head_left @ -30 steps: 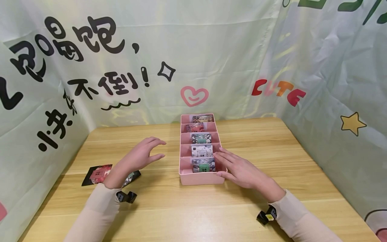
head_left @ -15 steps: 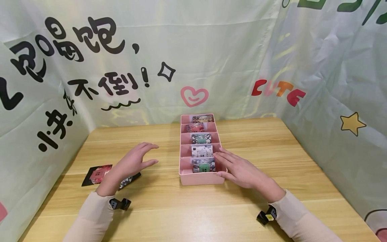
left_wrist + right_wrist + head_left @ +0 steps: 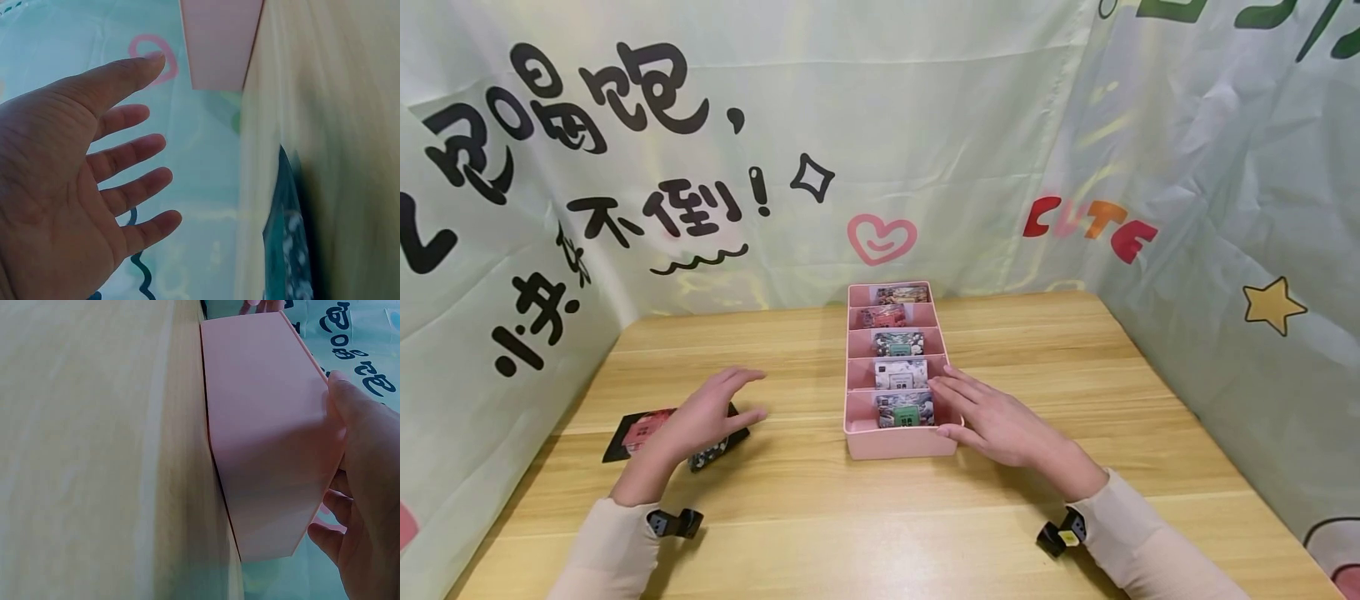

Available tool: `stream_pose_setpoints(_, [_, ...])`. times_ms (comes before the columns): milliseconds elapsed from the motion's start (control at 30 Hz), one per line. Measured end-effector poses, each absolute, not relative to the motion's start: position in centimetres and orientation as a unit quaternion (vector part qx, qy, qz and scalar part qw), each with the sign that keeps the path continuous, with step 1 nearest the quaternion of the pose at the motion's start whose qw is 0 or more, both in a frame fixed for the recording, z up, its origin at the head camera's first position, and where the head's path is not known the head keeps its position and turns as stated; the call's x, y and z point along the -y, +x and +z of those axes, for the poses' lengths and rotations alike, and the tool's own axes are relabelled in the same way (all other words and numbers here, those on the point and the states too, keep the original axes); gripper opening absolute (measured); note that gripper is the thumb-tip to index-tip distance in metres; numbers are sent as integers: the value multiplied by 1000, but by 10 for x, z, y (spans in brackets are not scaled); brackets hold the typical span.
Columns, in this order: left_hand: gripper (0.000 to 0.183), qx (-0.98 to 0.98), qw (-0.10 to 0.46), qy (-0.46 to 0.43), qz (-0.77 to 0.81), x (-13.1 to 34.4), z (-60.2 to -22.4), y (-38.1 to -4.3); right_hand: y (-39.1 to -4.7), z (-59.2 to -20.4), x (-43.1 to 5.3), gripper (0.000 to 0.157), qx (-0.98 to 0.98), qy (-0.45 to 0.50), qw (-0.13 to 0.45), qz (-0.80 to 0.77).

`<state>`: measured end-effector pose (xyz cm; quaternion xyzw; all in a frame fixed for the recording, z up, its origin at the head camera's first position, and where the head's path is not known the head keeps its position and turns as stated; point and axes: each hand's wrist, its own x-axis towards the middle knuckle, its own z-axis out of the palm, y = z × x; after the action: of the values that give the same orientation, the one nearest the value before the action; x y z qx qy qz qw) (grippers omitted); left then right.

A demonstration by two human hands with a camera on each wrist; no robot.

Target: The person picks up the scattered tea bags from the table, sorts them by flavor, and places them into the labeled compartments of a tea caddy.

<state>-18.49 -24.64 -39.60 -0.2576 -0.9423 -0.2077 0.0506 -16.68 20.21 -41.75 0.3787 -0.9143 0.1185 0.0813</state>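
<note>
My left hand hovers over two flat printed packets on the table, its thumb spread from the fingers and nothing held. One packet is black and red; the other, a dark packet with a white flower print, is partly hidden beneath the hand. In the left wrist view the dark packet stands apart from the palm. My right hand rests on the right rim of a long pink divided box, thumb at its near corner, fingers extended over the edge. Each compartment holds a printed packet, among them a blue-green one in front.
The box stands on a wooden table, its far end close to a printed cloth backdrop. More cloth hangs along the left and right sides. A small black camera is worn on the left wrist, another camera on the right.
My left hand has drawn back leftward and toward me, away from the box and over the packets. The right hand and the box stay where they were.
</note>
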Motion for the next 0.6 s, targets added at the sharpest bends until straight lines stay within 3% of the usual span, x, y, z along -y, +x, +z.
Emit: stream_pose_setpoints(600, [65,955,12,-211,-208,281,-420,-173,-166,-416,-202,67,914,380,83,117])
